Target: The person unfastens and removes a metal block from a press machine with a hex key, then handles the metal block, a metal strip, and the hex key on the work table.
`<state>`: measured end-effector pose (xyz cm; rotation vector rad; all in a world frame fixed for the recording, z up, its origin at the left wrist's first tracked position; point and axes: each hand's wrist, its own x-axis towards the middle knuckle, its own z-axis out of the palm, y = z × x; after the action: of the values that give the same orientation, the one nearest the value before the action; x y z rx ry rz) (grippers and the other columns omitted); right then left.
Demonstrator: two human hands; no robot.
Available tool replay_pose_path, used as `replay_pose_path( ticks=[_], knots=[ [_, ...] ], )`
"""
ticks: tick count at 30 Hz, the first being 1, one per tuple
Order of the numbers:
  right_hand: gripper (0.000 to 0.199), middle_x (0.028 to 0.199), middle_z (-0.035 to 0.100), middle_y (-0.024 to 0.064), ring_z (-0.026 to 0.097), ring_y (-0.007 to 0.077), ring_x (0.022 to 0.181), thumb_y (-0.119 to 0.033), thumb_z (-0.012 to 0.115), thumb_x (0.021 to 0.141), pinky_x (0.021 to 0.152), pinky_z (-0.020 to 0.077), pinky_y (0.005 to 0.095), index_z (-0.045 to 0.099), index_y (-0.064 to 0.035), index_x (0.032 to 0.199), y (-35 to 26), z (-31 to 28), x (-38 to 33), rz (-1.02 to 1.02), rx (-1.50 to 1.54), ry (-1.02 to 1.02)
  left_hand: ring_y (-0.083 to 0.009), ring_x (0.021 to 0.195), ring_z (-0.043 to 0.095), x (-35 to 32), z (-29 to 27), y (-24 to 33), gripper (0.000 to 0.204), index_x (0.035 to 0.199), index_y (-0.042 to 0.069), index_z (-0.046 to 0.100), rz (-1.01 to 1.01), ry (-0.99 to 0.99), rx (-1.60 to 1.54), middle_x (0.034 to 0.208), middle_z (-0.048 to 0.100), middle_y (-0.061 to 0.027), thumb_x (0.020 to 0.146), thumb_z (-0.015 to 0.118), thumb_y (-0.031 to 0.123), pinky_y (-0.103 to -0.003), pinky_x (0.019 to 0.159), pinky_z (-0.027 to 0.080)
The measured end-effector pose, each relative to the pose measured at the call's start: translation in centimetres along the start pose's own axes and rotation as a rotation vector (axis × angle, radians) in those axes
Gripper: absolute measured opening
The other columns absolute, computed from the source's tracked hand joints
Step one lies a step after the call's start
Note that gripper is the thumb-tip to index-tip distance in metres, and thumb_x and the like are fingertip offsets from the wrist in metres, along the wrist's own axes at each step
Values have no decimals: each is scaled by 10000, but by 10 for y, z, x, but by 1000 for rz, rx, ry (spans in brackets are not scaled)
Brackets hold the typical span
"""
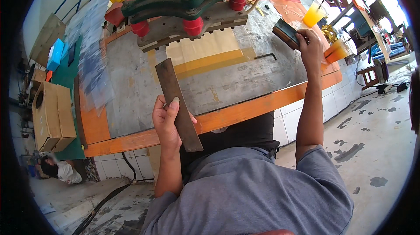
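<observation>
My left hand (pixel 166 119) is closed round a long flat grey-brown strip (pixel 175 88), which looks like metal. The thumb lies on its face, and the strip is raised and tilted over the front edge of the worktable (pixel 133 114). Over at the table's right side, my right hand (pixel 309 44) pinches the near end of a dark rectangular block (pixel 285 33). Whether the block rests on the table I cannot tell. A black hex key (pixel 267 56) lies to the left of that hand.
A green clamp frame (pixel 175 3) with yellow knobs and red bushings stands at the back, above a tan sheet (pixel 205 49). Two cups of orange drink (pixel 314 14) are by my right hand. Clear plastic sheeting (pixel 87 60) and a cardboard box (pixel 46 117) are at left. Another person (pixel 65 171) is beyond.
</observation>
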<state>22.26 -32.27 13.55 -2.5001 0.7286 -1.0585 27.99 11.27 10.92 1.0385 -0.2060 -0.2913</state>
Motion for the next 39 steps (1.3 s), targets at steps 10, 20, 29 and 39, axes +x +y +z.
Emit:
replay_pose_path(
  ticks=[10, 20, 29, 39],
  knots=[
    [163, 924, 701, 149, 674, 312, 852, -141, 670, 929, 784, 513, 405, 728, -3, 994, 2, 13, -8, 31, 65, -27, -145, 505, 618, 3, 2, -2, 125, 1011, 65, 523, -7, -1, 36, 735, 635, -64, 1010, 612, 153, -287, 478, 547],
    [139, 936, 706, 120, 634, 320, 938, -188, 706, 919, 845, 478, 442, 746, -74, 988, 2, 18, -10, -79, -206, 103, -152, 505, 617, 3, 3, -1, 121, 1017, 59, 517, -3, 15, 46, 738, 636, -69, 1011, 602, 145, -296, 479, 545],
    [163, 1019, 695, 121, 620, 321, 990, -124, 692, 917, 895, 474, 419, 715, -73, 1070, -25, 15, -22, -282, -118, 153, -158, 501, 611, -1, 3, -1, 94, 1010, 67, 520, 18, 34, 25, 709, 629, -66, 1016, 582, 138, -290, 483, 527],
    [144, 1033, 636, 103, 569, 307, 1059, -155, 728, 886, 937, 466, 421, 676, -52, 971, -49, 18, -39, -518, 95, -412, -123, 495, 565, 0, -1, -1, 127, 1020, 79, 535, 84, 113, 35, 670, 584, -46, 1032, 571, 199, -253, 466, 489]
  ],
)
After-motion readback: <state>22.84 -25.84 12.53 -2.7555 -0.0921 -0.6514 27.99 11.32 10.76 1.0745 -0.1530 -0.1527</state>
